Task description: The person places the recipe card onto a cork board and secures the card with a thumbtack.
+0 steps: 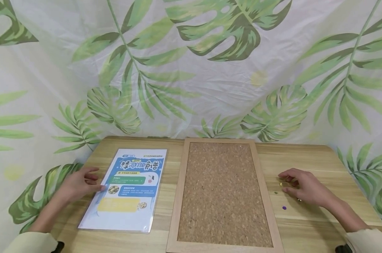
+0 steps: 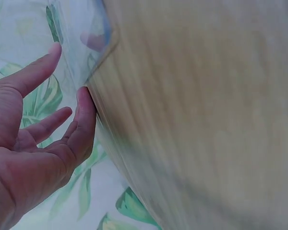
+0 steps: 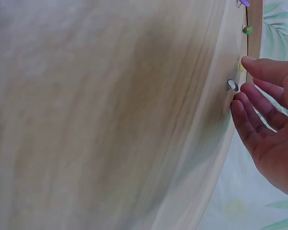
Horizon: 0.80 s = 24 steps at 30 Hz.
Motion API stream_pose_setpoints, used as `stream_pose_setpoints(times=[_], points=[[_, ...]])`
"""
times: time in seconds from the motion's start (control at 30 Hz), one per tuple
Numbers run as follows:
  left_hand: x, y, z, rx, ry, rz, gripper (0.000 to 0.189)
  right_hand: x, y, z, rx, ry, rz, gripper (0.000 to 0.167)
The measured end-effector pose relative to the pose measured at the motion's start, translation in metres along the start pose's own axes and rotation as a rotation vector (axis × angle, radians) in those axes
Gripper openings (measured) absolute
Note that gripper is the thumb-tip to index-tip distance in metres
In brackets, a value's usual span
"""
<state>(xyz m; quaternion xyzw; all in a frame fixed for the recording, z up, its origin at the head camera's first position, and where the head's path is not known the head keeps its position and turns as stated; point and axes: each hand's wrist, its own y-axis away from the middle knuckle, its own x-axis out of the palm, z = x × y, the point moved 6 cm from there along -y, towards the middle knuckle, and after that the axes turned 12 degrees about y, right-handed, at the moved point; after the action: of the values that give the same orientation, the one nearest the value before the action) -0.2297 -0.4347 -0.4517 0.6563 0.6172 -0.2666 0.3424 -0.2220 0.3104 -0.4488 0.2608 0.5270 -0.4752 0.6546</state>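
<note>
My left hand [image 1: 78,184] is at the left edge of a laminated printed sheet [image 1: 124,219], its thumb tip at that edge. In the left wrist view its fingers are loosely bent with nothing between them; whether the thumb presses on the sheet I cannot tell. On the right, my right hand [image 1: 308,188] is over several thumbtacks, fingers loosely bent. A silver tack [image 3: 233,85] and a yellow tack [image 1: 280,184] are closest to its fingertips. A green tack [image 3: 247,29] and a purple tack [image 1: 284,208] lie a little apart from them.
A wood-framed cork board [image 1: 224,193] lies between the sheet and the tacks on the wooden table [image 1: 323,158]. Behind the table hangs a leaf-patterned cloth [image 1: 216,80], which also runs down both sides.
</note>
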Motion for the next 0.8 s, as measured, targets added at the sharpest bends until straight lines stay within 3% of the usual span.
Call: stream_pose_setpoints(times=[0.33, 0.5, 0.63, 0.8], points=[[0.014, -0.001, -0.022, 0.045, -0.058, 0.012, 0.103, 0.003, -0.008, 0.002, 0.023, 0.01, 0.043, 0.027], [0.015, 0.002, -0.033, 0.019, -0.109, 0.003, 0.099, 0.003, -0.011, 0.003, 0.013, 0.026, 0.041, 0.02], [0.016, 0.001, -0.035, -0.015, -0.115, -0.002, 0.099, 0.004, -0.012, 0.005, 0.006, 0.041, 0.051, 0.017], [0.018, 0.001, -0.032, -0.014, -0.063, 0.009, 0.098, 0.004, -0.012, 0.007, -0.001, 0.047, 0.055, 0.016]])
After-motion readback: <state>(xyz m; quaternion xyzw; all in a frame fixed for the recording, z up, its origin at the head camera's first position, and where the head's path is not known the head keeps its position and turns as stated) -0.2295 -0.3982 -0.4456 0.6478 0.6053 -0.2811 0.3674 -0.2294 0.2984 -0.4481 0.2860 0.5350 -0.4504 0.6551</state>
